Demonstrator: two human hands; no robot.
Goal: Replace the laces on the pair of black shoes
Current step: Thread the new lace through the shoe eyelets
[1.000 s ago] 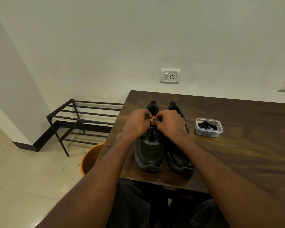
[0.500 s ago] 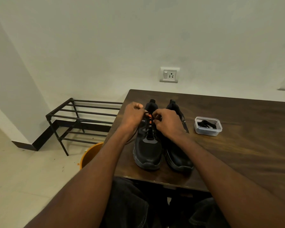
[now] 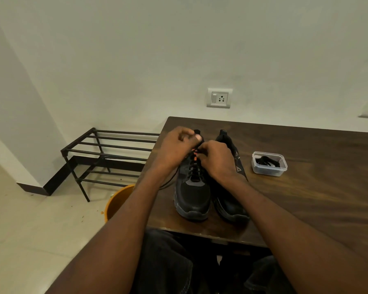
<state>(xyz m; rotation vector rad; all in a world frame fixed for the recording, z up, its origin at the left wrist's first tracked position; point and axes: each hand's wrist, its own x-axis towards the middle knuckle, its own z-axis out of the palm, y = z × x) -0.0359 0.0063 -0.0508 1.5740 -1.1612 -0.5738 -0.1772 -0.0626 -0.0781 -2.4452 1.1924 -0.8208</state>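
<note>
Pair of black mesh sports shoes (image 3: pixel 210 198) side by side near the front edge of the dark wooden table (image 3: pixel 306 198), toes toward me. My left hand (image 3: pixel 175 148) and right hand (image 3: pixel 216 161) meet over the upper eyelets of the left shoe, fingers curled and pinching its black lace (image 3: pixel 192 168); a loose strand trails off past my left wrist. Orange lace tip (image 3: pixel 195 158) shows between the hands. Clear plastic tub holding dark laces (image 3: pixel 269 163) sits apart on the right.
</note>
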